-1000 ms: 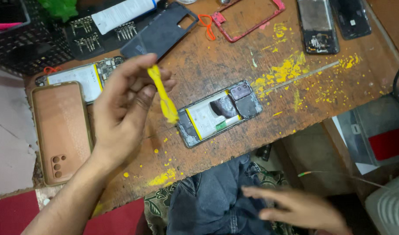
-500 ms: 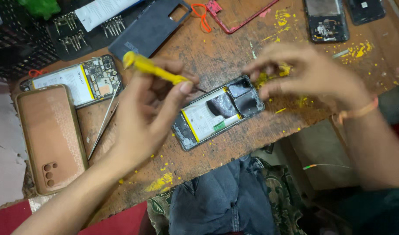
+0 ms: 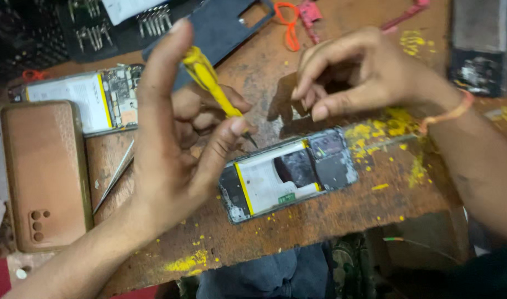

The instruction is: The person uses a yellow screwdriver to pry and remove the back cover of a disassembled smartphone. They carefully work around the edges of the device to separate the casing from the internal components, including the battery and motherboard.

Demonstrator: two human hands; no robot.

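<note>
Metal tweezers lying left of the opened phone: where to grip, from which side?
Grip the slim metal tweezers at the lower-left half, coming from above: they lie flat and diagonal on the wooden table, that end bare, while the left hand holding the yellow screwdriver covers the upper end.

My left hand (image 3: 170, 160) grips yellow screwdriver (image 3: 212, 83) over opened phone (image 3: 289, 174); right hand (image 3: 364, 72) hovers just above, fingers curled.
</note>
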